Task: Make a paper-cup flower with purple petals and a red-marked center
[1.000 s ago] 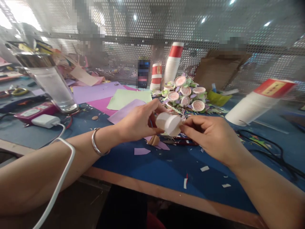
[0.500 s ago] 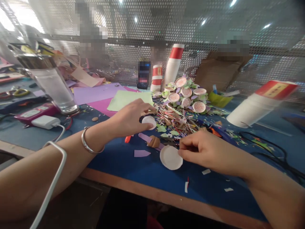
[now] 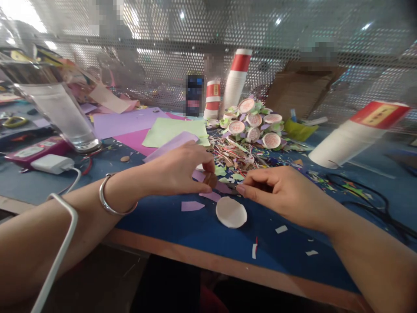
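Note:
My left hand (image 3: 187, 171) is closed, with thumb and fingers around a small folded brown paper piece (image 3: 211, 180) beside purple strips. Part of a white disc (image 3: 199, 167) shows behind these fingers. A strip of purple paper (image 3: 172, 145) juts out beyond the back of this hand, over the green sheet. My right hand (image 3: 273, 191) has its thumb and fingertips pinched near the end of a purple strip (image 3: 224, 187); what they hold, if anything, is hidden. Just below lies a round white paper disc (image 3: 231, 212). A pointed purple paper piece (image 3: 192, 206) rests to its left.
Paper flowers with round printed centres (image 3: 254, 121) stand behind a heap of scraps (image 3: 233, 152). White and red paper cup stacks (image 3: 358, 134) lean at right and back. A glass tumbler (image 3: 61, 108), purple device (image 3: 35, 150) and white cable (image 3: 61, 243) are at left.
My left hand has come from the white disc to the brown piece, which is slightly raised. My right hand has left the larger disc's edge. A purple strip now shows behind my left hand.

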### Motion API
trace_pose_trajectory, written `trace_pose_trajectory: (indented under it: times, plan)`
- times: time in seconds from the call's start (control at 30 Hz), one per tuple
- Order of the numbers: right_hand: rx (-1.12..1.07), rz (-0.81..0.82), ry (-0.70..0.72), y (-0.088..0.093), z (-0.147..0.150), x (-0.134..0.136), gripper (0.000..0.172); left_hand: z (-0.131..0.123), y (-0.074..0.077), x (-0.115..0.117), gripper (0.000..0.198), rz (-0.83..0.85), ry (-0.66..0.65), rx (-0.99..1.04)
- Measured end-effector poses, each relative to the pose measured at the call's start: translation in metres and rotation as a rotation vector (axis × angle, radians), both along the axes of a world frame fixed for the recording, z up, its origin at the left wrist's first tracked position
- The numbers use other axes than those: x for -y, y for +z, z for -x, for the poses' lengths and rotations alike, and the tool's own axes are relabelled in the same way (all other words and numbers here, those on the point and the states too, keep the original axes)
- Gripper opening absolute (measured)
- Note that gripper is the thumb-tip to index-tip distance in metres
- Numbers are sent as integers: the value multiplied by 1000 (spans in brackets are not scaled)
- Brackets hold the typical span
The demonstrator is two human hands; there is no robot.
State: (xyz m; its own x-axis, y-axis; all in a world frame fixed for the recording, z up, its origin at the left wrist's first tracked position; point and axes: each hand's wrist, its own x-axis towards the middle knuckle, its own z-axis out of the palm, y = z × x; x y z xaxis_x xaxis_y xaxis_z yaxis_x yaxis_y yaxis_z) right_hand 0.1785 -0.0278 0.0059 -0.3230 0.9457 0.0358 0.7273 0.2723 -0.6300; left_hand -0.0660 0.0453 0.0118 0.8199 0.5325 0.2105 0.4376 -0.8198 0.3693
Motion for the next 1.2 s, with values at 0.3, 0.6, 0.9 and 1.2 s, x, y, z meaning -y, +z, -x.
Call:
trace_pose_trajectory:
  times: [0.3, 0.6, 0.9, 1.2]
  plan:
    - [-266, -144, -190, -4, 0, -4, 30, -7, 0, 8, 24, -274, 32, 272]
    - [-395, -83, -152, -1, -3, -5, 34, -21, -10, 19, 49, -314, 167, 361]
    - [-484, -255, -315, -2, -7, -9, 17, -27, -17, 45, 68, -180, 60, 59]
    - [-487, -218, -292, -3, -7, -7, 18, -28, -20, 47, 44, -65, 92, -68]
